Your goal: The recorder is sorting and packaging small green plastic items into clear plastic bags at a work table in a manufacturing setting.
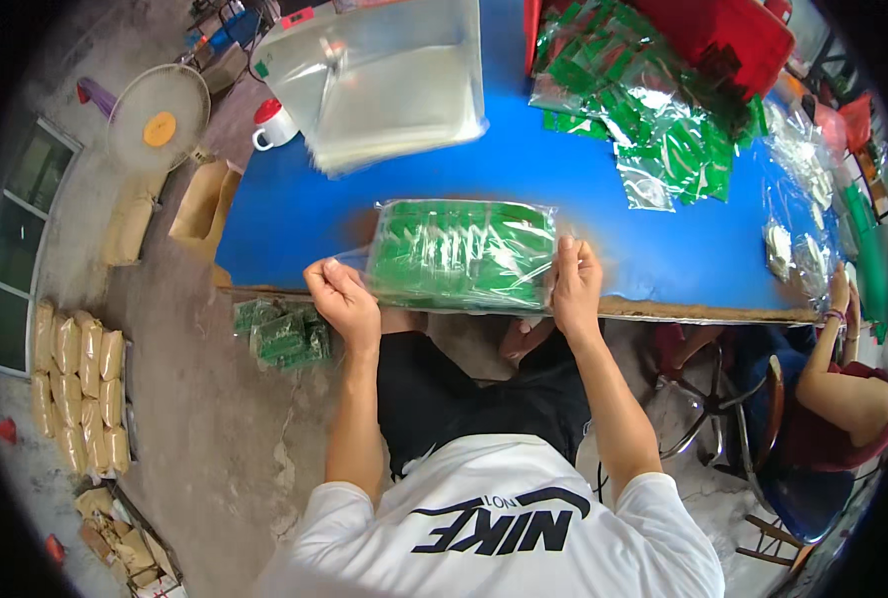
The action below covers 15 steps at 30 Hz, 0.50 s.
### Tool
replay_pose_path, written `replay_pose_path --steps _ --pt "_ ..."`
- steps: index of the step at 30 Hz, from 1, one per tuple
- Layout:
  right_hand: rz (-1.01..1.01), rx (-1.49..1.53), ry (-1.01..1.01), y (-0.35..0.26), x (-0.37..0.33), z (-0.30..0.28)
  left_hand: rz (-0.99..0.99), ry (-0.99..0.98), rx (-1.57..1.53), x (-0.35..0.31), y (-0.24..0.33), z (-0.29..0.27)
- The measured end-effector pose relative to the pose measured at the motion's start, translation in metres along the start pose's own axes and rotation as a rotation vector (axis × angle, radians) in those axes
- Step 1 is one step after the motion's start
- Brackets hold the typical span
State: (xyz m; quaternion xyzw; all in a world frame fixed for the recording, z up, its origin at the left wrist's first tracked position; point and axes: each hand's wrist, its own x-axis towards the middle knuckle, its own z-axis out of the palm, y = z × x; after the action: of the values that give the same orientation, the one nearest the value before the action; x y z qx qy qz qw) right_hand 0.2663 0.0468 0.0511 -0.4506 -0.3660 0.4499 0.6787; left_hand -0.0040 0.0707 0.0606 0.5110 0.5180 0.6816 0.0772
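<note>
Together, two hands [347, 301] [576, 284] holding one bag [462, 254], one mug [276, 128] beyond.

Left hand [346, 299]: left of frame centre, fingers curled in, thumb laid against the bent index finger, pinching. Right hand [575, 284]: right of centre, slightly higher; thumb pointing toward the top of the frame, fingers bent beside it, also pinching. Left forearm [356, 409] rises near-vertical from below left of centre. Right forearm [615, 394] slants up and leftward from lower right. Both forearms bare. Wrists well apart, at roughly equal height; no marked bend.
</note>
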Motion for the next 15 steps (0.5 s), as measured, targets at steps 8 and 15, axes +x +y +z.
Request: replay_pose_path --steps 8,15 --pt "0.015 -0.371 0.082 0.007 0.003 -0.004 -0.651 -0.334 -0.068 0.018 0.004 -0.022" --pt "0.187 -0.665 0.009 -0.004 0.002 -0.005 -0.802 -0.559 0.066 0.034 0.004 -0.035"
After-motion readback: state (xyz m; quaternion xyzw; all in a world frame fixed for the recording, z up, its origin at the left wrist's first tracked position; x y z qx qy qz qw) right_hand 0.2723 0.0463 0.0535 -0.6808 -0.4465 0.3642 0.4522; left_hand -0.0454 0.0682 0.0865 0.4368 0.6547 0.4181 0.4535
